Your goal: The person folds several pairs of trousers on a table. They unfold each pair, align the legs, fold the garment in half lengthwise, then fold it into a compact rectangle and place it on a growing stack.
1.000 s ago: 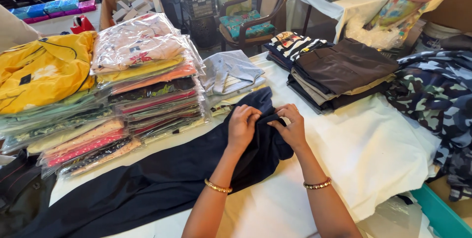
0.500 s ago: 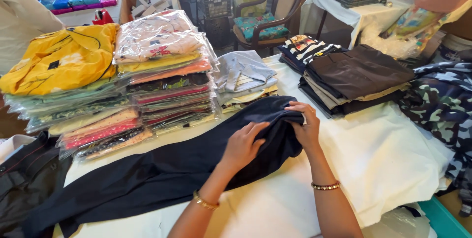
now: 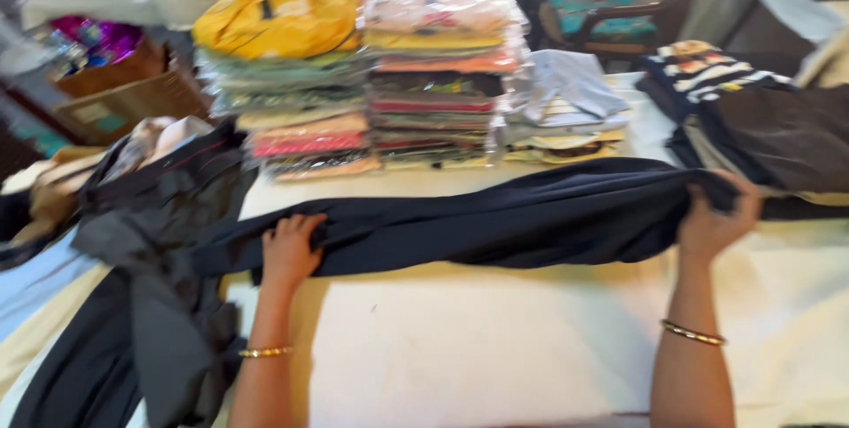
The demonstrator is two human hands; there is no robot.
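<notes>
Here, in the head view, a long dark navy cloth (image 3: 495, 216) lies stretched across the middle of the frame on a table (image 3: 478, 348) covered in pale sheeting. The left hand (image 3: 290, 249), centre left, has its fingers curled down, pinching the cloth's edge against the tabletop; the right hand (image 3: 715, 216), at right, is closed in a fist around the bunched far end.

Risks, as judged: the left portion trails off the table edge into a heap of dark garments (image 3: 159, 216) at lower left, so a pull could drag that heap along or snag it. The cloth also passes just beside the wrapped clothing stacks (image 3: 371, 65) at upper centre; a sweep could topple them. An uneven pull would probably twist the fabric.

Counts: two hands, each wrist with one gold bangle (image 3: 265, 352); one navy cloth; two tall wrapped stacks, with a lower third pile (image 3: 566, 110) beside them, though motion blur makes this uncertain; one folded dark pile (image 3: 778, 127) at upper right.
</notes>
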